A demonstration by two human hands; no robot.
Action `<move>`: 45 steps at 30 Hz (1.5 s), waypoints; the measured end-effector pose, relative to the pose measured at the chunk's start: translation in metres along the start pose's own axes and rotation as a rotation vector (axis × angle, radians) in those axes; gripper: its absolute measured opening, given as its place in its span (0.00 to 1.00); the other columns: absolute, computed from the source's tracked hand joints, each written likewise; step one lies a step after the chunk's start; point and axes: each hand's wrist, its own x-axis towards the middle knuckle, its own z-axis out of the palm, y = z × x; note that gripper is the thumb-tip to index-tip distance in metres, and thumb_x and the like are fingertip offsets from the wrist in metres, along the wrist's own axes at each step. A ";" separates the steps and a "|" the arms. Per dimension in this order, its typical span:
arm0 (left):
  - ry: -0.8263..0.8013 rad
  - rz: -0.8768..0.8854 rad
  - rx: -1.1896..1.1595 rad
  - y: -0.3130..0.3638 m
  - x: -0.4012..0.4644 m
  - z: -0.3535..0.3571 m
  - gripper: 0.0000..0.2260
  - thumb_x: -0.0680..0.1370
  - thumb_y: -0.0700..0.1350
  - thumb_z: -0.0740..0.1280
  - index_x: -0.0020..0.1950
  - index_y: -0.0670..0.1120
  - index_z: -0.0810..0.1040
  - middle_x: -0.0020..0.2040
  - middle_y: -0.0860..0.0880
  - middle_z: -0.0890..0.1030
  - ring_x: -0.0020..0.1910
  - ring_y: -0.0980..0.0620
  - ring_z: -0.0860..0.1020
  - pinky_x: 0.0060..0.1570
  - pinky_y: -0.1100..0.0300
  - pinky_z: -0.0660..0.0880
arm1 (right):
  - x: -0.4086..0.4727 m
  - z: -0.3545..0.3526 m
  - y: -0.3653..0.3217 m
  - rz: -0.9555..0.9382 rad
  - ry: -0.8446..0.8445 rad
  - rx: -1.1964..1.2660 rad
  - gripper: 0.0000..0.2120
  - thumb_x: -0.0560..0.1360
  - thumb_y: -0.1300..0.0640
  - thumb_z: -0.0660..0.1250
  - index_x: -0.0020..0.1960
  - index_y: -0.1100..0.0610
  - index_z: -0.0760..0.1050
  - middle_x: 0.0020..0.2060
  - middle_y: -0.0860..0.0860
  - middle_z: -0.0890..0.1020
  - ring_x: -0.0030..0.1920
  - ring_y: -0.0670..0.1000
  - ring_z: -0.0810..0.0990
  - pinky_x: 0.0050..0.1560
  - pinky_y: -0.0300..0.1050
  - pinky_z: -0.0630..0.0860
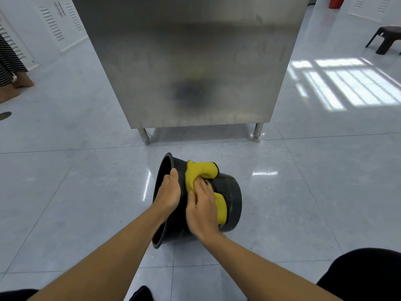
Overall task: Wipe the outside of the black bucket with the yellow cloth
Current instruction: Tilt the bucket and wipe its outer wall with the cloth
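The black bucket [233, 196] lies on its side on the tiled floor, its open mouth facing left and its base facing right. My left hand [169, 192] rests over the rim near the mouth, fingers wrapped on the bucket's wall. My right hand [202, 205] presses the yellow cloth [201, 169] against the bucket's outer wall. The cloth is bunched, with one part sticking up above the bucket and another part [221, 208] hanging beside my right hand near the base.
A tall stainless steel cabinet [195, 61] on short legs stands right behind the bucket. A dark stool [386, 39] is at the far right. Another person's striped clothing and feet [10, 68] show at the far left. My dark-clothed knee [364, 274] is at the lower right.
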 end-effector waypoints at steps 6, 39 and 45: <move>-0.079 0.020 -0.107 0.005 -0.001 0.000 0.15 0.80 0.51 0.55 0.46 0.41 0.73 0.44 0.40 0.76 0.45 0.44 0.75 0.50 0.51 0.74 | -0.002 0.008 -0.006 -0.045 -0.056 0.008 0.23 0.85 0.54 0.54 0.79 0.51 0.64 0.76 0.46 0.69 0.79 0.49 0.62 0.79 0.47 0.60; -0.061 -0.005 -0.161 0.021 -0.004 0.002 0.17 0.82 0.53 0.55 0.51 0.45 0.80 0.51 0.35 0.82 0.47 0.47 0.79 0.57 0.47 0.77 | 0.006 0.009 -0.003 -0.069 0.017 0.017 0.23 0.84 0.54 0.56 0.78 0.50 0.65 0.74 0.45 0.72 0.75 0.47 0.68 0.75 0.47 0.67; -0.095 -0.031 -0.161 0.020 -0.002 0.000 0.15 0.85 0.45 0.53 0.50 0.50 0.80 0.47 0.47 0.83 0.45 0.50 0.80 0.45 0.58 0.77 | 0.014 0.002 0.016 0.003 0.077 -0.033 0.23 0.83 0.51 0.55 0.78 0.53 0.67 0.72 0.48 0.73 0.72 0.50 0.71 0.74 0.50 0.68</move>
